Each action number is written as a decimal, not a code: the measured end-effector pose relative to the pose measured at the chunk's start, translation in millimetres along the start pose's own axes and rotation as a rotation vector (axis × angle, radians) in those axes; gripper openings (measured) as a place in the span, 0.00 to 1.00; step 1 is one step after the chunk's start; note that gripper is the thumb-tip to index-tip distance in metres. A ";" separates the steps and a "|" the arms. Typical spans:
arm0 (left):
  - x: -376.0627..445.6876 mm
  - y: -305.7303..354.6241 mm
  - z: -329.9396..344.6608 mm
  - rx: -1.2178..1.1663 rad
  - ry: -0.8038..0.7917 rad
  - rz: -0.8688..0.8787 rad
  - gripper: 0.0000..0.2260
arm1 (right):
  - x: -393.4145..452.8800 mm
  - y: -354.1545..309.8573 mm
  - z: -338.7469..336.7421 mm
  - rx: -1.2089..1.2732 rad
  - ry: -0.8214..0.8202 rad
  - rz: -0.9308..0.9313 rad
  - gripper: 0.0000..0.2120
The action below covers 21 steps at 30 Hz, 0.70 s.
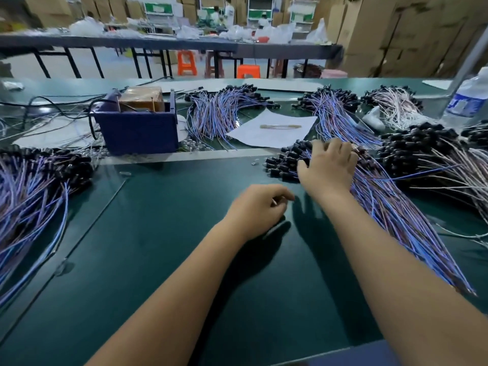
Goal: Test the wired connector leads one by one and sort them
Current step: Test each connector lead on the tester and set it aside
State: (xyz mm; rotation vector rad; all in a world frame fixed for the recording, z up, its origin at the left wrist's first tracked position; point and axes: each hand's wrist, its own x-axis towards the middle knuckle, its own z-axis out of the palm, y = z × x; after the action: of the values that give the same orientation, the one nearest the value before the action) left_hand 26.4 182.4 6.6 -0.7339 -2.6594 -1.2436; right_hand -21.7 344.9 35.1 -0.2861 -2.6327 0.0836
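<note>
Right hand [328, 167] palm down on the near bundle of leads [390, 207], fingers spread and curled over the black connector ends [284, 162]; whether any single lead is pinched, cannot tell. Left hand [257, 207] on the green table [158, 247], fingers curled in loosely, thumb against forefinger; a pale sliver at the fingertips, too small to identify. More bundles: far left [31, 186], behind the paper sheet [272, 128], far right [433, 157]. Blue box [137, 130] left of the sheet. Water bottle [467, 101] at right edge.
</note>
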 end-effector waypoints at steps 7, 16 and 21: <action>-15.0 -65.1 -72.4 0.169 0.375 -0.332 0.12 | -34.6 -138.9 20.7 0.258 -0.191 -0.269 0.19; -47.3 -109.4 -130.0 0.073 0.640 -0.598 0.11 | -70.3 -223.8 40.5 0.421 -0.328 -0.394 0.14; -48.3 -110.0 -131.8 0.381 0.683 -0.588 0.11 | -67.5 -211.7 43.8 0.526 -0.360 -0.416 0.12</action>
State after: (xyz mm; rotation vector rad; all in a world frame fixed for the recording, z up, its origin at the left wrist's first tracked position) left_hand 3.9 5.5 2.5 0.4841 -2.4265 -0.8025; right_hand -24.2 123.3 -11.4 0.4948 -2.8279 0.7284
